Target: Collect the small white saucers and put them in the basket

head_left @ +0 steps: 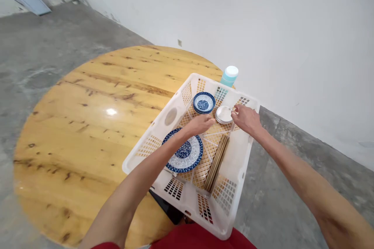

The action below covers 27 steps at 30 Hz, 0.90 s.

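Observation:
A white plastic basket (233, 186) rests on the near right edge of a round wooden table (96, 124). Inside lie a blue-and-white patterned plate (187, 155), a stack of small blue-patterned bowls (203, 103), a stack of small white saucers (223, 114) and a bundle of wooden chopsticks (216, 161). My left hand (201, 123) hovers over the basket floor between the plate and the bowls, fingers curled, nothing visibly in it. At the rim of the white saucers my right hand (245, 118) has its fingers pinched on the top one.
A light blue bottle with a white cap (229, 76) stands just behind the basket at the table's far edge. A white wall runs along the right. Grey concrete floor surrounds the table. A red garment (198, 239) shows at the bottom.

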Each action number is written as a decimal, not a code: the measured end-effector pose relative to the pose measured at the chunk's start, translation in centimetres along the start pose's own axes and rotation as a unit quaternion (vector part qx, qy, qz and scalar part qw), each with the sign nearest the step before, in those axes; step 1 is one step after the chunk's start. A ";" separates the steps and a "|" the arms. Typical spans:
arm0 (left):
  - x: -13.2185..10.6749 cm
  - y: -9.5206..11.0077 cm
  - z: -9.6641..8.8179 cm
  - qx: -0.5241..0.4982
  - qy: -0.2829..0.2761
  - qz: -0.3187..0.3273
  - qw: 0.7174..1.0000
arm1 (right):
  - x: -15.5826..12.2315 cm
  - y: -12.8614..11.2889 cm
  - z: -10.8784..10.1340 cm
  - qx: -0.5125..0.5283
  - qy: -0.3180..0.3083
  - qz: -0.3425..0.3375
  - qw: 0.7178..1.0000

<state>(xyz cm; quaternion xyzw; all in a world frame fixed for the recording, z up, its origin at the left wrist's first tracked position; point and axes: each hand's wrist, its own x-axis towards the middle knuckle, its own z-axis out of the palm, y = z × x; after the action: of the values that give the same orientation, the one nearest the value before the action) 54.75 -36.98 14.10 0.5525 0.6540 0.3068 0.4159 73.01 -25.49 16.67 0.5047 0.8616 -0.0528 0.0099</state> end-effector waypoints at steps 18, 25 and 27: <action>-21.0 -7.5 -6.0 0.239 0.324 -0.121 0.907 | -9.7 -7.8 -0.1 0.519 -0.116 0.054 0.845; -21.8 -7.2 -4.6 0.322 0.290 -0.190 0.881 | -17.4 -11.9 1.4 0.464 -0.149 -0.121 0.865; -21.7 -7.2 -4.5 0.332 0.286 -0.194 0.878 | -19.8 -11.9 1.5 0.427 -0.099 -0.132 0.889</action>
<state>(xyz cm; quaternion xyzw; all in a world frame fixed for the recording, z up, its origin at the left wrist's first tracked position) 48.39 -59.40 14.46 0.4090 0.9017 0.1292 0.0540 72.30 -48.63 17.57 0.3335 0.8091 -0.4665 -0.1284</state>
